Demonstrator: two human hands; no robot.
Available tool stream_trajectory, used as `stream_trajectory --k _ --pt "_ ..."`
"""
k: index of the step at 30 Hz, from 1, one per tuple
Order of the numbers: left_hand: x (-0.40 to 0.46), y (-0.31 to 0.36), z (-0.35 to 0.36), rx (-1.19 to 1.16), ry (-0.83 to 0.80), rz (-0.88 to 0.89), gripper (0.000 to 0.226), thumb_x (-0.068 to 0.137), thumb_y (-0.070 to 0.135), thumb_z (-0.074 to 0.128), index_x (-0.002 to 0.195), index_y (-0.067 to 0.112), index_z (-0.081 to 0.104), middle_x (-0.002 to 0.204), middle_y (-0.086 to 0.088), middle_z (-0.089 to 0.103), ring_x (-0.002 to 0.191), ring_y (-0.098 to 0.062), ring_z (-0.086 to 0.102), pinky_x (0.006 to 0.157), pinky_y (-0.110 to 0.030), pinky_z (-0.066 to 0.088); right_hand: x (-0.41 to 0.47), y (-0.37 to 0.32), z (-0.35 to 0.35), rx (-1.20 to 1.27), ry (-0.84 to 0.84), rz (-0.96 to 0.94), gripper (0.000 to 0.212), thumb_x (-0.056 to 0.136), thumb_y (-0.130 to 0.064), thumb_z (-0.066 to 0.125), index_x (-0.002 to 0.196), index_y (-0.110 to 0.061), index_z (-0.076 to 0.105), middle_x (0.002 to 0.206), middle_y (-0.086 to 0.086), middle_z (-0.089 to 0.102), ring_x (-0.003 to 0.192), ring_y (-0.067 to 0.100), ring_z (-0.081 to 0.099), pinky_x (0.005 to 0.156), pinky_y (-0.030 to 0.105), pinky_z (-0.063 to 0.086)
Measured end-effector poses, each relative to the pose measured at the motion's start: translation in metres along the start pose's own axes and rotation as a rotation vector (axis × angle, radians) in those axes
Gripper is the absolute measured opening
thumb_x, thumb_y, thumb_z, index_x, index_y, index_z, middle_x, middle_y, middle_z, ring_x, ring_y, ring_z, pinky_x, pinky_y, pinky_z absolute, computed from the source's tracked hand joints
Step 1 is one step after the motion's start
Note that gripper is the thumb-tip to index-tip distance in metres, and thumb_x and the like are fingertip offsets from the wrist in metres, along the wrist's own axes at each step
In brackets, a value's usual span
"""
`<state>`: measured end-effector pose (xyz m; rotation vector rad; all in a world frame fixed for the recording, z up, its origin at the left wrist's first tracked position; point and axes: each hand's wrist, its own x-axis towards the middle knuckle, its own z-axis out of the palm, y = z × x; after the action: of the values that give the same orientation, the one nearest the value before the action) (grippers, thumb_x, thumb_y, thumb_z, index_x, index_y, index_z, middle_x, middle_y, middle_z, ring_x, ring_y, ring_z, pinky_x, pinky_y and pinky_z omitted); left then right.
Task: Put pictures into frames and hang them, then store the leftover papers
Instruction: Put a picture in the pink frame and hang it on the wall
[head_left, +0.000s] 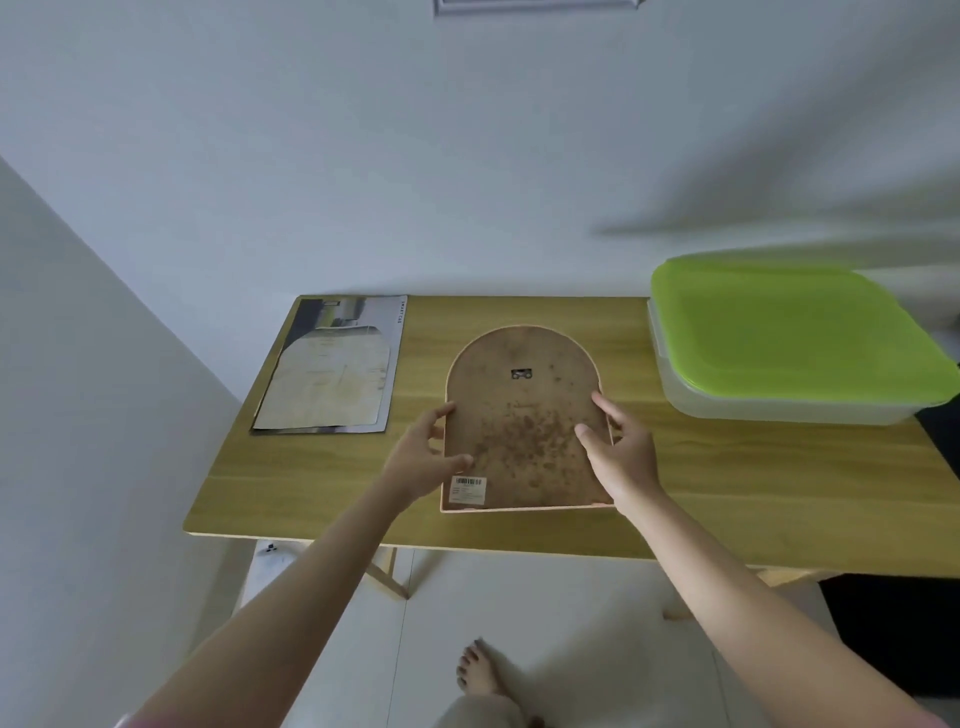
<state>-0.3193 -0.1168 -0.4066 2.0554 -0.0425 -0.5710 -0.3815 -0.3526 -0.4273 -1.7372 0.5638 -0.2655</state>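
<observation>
One arched frame (522, 421), face down on one wooden table (727, 493), is gripped at both sides by left hand (423, 460) and right hand (618, 457); one paper stack (330, 371) and one green-lidded box (789, 338) are counted.

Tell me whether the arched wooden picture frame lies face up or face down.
Face down: the arched wooden picture frame shows its brown backing board, hanging hook and barcode sticker.

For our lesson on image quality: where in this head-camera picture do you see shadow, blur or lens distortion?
Head view: soft dark shadows streak the wall at upper right; the wide lens bows the table edges and stretches the forearms; the label on the arched frame is too blurred to read; lighting is dim and even, without glare.
</observation>
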Motion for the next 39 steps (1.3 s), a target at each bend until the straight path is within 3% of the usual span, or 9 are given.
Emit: stream_trajectory --k 4,7,10,15,22,27,30,33,39 --pt "0.024 -0.018 0.01 0.12 -0.006 -0.033 0.073 0.078 0.019 0.072 0.142 0.024 0.035 0.136 -0.005 0.045 0.106 -0.024 0.058 0.085 -0.041 0.055 0.011 0.027 0.016 -0.223 0.014 0.089 0.052 0.084 -0.02 0.065 0.134 -0.022 0.051 0.127 0.009 0.051 0.105 0.013 0.051 0.097 0.036 0.048" --pt "0.038 -0.027 0.014 0.161 -0.018 -0.037 0.072 0.079 0.017 0.071 0.141 0.019 0.036 0.138 -0.003 0.046 0.105 -0.018 0.053 0.082 -0.034 0.052 0.017 0.036 0.026 -0.313 -0.007 0.126 0.053 0.086 -0.021 0.064 0.136 -0.019 0.048 0.128 0.013 0.045 0.107 0.019 0.051 0.099 0.029 0.042" --pt "0.046 -0.034 0.013 0.158 -0.031 -0.033 0.073 0.078 0.017 0.072 0.141 0.02 0.036 0.137 -0.004 0.046 0.113 -0.022 0.053 0.091 -0.042 0.052 0.022 0.04 0.032 -0.382 -0.028 0.132 0.053 0.088 -0.024 0.061 0.138 -0.02 0.044 0.13 0.012 0.041 0.111 0.023 0.052 0.092 0.025 0.039" --pt "0.059 -0.04 0.009 0.31 -0.028 0.046 0.074 0.079 0.025 0.071 0.143 0.019 0.034 0.133 -0.001 0.041 0.118 -0.019 0.046 0.101 -0.035 0.043 0.033 0.046 0.035 -0.52 -0.018 0.08 0.052 0.084 -0.031 0.062 0.133 -0.022 0.047 0.123 0.012 0.045 0.115 0.027 0.046 0.098 0.036 0.041" --pt "0.064 -0.05 0.01 0.257 -0.047 0.083 0.076 0.079 0.023 0.071 0.144 0.019 0.031 0.123 0.002 0.031 0.108 -0.019 0.049 0.083 -0.025 0.053 0.041 0.051 0.027 -0.554 -0.106 0.036 0.05 0.08 -0.028 0.068 0.125 -0.016 0.048 0.115 0.011 0.04 0.105 0.023 0.045 0.087 0.028 0.039" --pt "0.059 -0.056 0.007 0.214 -0.14 0.062 0.108 0.06 0.043 0.084 0.147 0.025 0.022 0.125 0.008 0.025 0.109 -0.015 0.044 0.09 -0.023 0.049 0.075 0.035 0.031 -0.594 -0.113 -0.06 0.045 0.082 -0.029 0.065 0.123 -0.016 0.051 0.118 0.01 0.042 0.111 0.025 0.045 0.091 0.033 0.04" --pt "0.056 -0.058 0.006 0.215 -0.214 0.047 0.127 0.048 0.041 0.09 0.149 0.026 0.014 0.13 0.013 0.021 0.117 -0.013 0.04 0.096 -0.019 0.045 0.105 0.017 0.045 -0.631 -0.184 -0.145 0.045 0.085 -0.031 0.061 0.127 -0.019 0.05 0.12 0.008 0.045 0.118 0.025 0.042 0.094 0.038 0.042" --pt "0.055 -0.061 0.004 0.281 -0.259 0.038 0.141 0.038 0.046 0.091 0.15 0.027 0.006 0.135 0.018 0.016 0.123 -0.015 0.035 0.108 -0.032 0.039 0.13 0.002 0.063 -0.771 -0.341 -0.185 0.051 0.088 -0.035 0.056 0.136 -0.026 0.042 0.127 0.005 0.042 0.125 0.025 0.034 0.1 0.044 0.039" --pt "0.055 -0.07 0.004 0.338 -0.257 0.078 0.142 0.038 0.04 0.092 0.149 0.03 0.003 0.135 0.022 0.014 0.125 -0.014 0.034 0.109 -0.038 0.039 0.158 -0.004 0.075 -0.983 -0.527 -0.172 0.054 0.086 -0.047 0.051 0.138 -0.036 0.038 0.128 0.007 0.034 0.125 0.03 0.027 0.098 0.046 0.036"
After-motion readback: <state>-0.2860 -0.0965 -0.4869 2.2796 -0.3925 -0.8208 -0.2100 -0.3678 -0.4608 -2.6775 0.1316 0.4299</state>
